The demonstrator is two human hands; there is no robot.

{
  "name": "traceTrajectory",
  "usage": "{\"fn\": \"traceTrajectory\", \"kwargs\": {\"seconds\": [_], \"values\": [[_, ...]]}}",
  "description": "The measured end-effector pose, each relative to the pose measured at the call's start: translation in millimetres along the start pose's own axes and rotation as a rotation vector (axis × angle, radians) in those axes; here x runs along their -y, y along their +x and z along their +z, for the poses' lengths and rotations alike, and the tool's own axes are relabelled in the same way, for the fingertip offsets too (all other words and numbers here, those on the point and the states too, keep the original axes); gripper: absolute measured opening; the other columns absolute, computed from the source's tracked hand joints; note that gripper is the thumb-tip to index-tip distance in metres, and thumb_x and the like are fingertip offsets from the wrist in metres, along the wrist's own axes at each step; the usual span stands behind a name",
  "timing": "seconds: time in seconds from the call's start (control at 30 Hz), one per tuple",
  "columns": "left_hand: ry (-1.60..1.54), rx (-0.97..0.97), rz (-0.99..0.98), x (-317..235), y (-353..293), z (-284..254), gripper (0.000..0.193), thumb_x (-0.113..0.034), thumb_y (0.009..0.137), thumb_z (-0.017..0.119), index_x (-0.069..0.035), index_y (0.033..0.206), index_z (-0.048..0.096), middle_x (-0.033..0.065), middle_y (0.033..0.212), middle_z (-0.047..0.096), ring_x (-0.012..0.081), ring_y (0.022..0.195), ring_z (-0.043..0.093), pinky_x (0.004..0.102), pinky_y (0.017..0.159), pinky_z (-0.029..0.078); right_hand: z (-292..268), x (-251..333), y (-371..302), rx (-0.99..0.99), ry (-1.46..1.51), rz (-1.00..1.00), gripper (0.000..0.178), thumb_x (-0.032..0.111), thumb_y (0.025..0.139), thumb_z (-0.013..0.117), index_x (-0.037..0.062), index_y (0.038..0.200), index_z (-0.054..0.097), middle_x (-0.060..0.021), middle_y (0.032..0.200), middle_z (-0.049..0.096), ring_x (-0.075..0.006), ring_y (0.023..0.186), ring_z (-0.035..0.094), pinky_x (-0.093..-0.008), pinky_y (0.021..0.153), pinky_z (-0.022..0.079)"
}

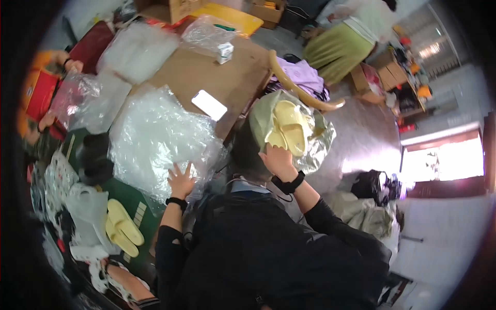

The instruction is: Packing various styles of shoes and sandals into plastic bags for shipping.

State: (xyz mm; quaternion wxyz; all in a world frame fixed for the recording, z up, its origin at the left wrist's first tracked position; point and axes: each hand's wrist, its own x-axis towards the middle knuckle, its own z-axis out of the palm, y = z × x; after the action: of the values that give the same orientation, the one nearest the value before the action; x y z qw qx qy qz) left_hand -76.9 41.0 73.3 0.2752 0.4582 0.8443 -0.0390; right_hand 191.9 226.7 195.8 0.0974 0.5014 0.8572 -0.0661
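Note:
My left hand (181, 181) lies with fingers spread on a pile of clear plastic bags (155, 134) at the table's near edge. To the right, my right hand (279, 161) has its fingers curled at the near end of a pair of pale yellow slippers (293, 129). Those slippers rest in the mouth of a grey-green sack (257, 116), just below the curved chair back. Each wrist wears a black band. Another pair of yellow slippers (124, 230) lies on the green surface at the left, away from my hands.
A white phone-like slab (209, 105) lies on the brown tabletop (232, 67). At the left, a co-worker's hands (46, 121) handle clear plastic by a red box (41, 95); another person's arm (126, 281) reaches in below. Purple cloth (299, 75) hangs behind the curved chair back (284, 77).

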Motion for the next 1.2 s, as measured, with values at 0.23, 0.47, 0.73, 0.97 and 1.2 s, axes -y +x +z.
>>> {"fn": "traceTrajectory", "kwargs": {"seconds": [0.23, 0.47, 0.73, 0.97, 1.2], "values": [[0.137, 0.068, 0.197, 29.4, -9.5, -29.9, 0.068, -0.044, 0.079, 0.057, -0.029, 0.139, 0.029, 0.0251, 0.146, 0.004, 0.0526, 0.129, 0.012, 0.0639, 0.1, 0.017, 58.6, -7.8, -0.5, -0.097, 0.443, 0.06, 0.037, 0.034, 0.084, 0.054, -0.0013, 0.095, 0.053, -0.021, 0.078, 0.062, -0.04, 0.075, 0.061, -0.0472, 0.066, 0.048], [-0.407, -0.093, 0.718, -61.4, -3.4, -68.8, 0.055, -0.035, 0.085, 0.055, -0.013, 0.133, 0.039, 0.0309, 0.132, 0.036, 0.0429, 0.123, 0.035, 0.0449, 0.099, 0.031, 42.1, 17.6, -28.5, -0.243, 0.384, -0.024, 0.02, 0.016, 0.083, 0.052, 0.0024, 0.096, 0.046, -0.0184, 0.064, 0.059, -0.0368, 0.063, 0.06, -0.0465, 0.055, 0.046], [-0.453, 0.052, 0.54, -211.7, 29.4, -56.1, 0.096, -0.04, 0.07, 0.068, 0.001, 0.137, 0.013, 0.0296, 0.101, 0.058, 0.0436, 0.095, 0.056, 0.0454, 0.079, 0.045, 64.3, 9.1, -20.7, 0.057, 0.424, -0.345, 0.025, 0.021, 0.085, 0.05, 0.0082, 0.107, 0.049, -0.0212, 0.074, 0.061, -0.0393, 0.068, 0.059, -0.0482, 0.06, 0.047], [-0.865, -0.169, 0.164, -127.3, 114.6, 100.0, 0.021, -0.015, 0.074, 0.055, 0.004, 0.075, 0.064, 0.0253, 0.078, 0.061, 0.039, 0.076, 0.061, 0.0478, 0.07, 0.046, 91.1, -86.0, -4.9, 0.808, 0.341, -0.609, 0.052, 0.042, 0.086, 0.051, -0.0014, 0.115, 0.046, -0.0222, 0.09, 0.057, -0.0358, 0.083, 0.056, -0.0412, 0.079, 0.045], [-1.083, -0.377, 0.018, -260.3, 22.2, 34.8, 0.026, -0.017, 0.071, 0.054, 0.006, 0.077, 0.062, 0.0266, 0.078, 0.06, 0.0412, 0.078, 0.06, 0.0466, 0.07, 0.048, 91.6, -213.0, -7.2, 0.939, 0.321, -0.66, 0.044, 0.039, 0.082, 0.059, -0.0009, 0.1, 0.061, -0.0192, 0.081, 0.064, -0.0315, 0.077, 0.062, -0.0406, 0.067, 0.046]]}}
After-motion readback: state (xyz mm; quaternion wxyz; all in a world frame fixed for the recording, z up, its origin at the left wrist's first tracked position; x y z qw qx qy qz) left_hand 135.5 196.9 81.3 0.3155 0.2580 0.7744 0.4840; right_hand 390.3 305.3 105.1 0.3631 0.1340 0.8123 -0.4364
